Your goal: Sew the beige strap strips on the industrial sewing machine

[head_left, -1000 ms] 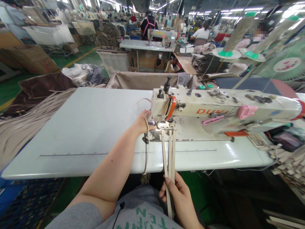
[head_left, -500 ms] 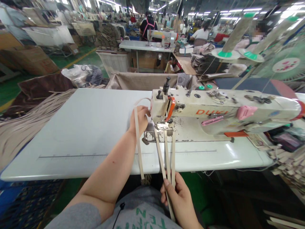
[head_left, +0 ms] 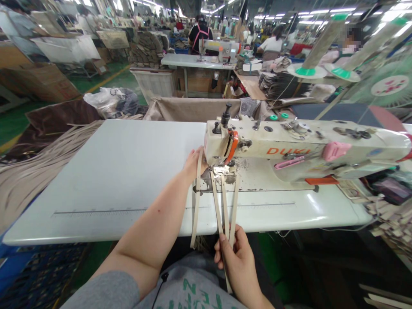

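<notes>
My right hand (head_left: 237, 257) is closed around narrow beige fabric straps (head_left: 225, 204) at the table's front edge. Three lengths of them fan out from its fingers to the presser foot (head_left: 221, 170) of a sewing machine (head_left: 254, 141). My left hand (head_left: 194, 164) is at the left side of the machine head, close to the needle area. Its fingertips are hidden behind the head and a strap. That beige strap (head_left: 196, 206) hangs over the left hand and drops past the table's front edge.
The white sewing table (head_left: 128, 159) has a printed ruler line. Bundles of strips (head_left: 48, 159) lie at the left, with a plastic bag (head_left: 103, 101) behind. Thread cones (head_left: 322, 47) and a fan (head_left: 386, 86) stand at the right. Other people work at the back.
My left hand has moved right, closer to the machine head, and the hanging strap has shifted right with it. My right hand has moved slightly forward with the straps.
</notes>
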`<state>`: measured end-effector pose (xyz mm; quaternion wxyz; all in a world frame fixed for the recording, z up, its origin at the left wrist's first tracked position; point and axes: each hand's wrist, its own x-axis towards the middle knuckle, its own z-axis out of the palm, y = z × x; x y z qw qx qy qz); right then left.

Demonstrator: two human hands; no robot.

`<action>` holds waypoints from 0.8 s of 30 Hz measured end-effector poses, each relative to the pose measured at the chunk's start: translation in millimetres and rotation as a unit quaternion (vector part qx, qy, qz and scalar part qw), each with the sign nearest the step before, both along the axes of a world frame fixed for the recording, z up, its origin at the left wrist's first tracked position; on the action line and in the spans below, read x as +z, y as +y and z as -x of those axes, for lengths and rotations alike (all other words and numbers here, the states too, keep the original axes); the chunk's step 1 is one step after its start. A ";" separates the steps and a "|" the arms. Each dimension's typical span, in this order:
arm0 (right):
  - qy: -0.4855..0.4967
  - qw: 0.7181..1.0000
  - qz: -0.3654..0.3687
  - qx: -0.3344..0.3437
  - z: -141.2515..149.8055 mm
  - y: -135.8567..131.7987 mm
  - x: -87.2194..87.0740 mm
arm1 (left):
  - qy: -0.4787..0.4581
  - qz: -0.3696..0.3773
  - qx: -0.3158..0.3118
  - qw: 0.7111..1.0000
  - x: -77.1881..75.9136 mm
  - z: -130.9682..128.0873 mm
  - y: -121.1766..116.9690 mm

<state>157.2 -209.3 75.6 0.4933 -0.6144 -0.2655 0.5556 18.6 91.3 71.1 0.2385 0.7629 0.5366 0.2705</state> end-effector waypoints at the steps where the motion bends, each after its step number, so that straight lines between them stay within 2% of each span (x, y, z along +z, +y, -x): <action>1: 0.001 1.000 0.000 -0.002 0.4 0.6 0.5 | 0.014 0.008 0.003 1.000 1.4 0.3 -0.7; 10: 0.000 1.000 -0.005 -0.013 1.7 3.6 5.2 | -0.047 0.009 0.039 0.998 5.0 -2.4 -7.5; 18: 0.009 1.000 -0.012 -0.021 3.5 4.9 2.6 | -0.020 -0.001 0.027 0.999 2.4 -0.6 -5.7; 24: 0.011 1.000 -0.010 -0.022 1.6 5.3 4.1 | -0.096 0.007 0.056 0.994 -4.6 2.2 -3.5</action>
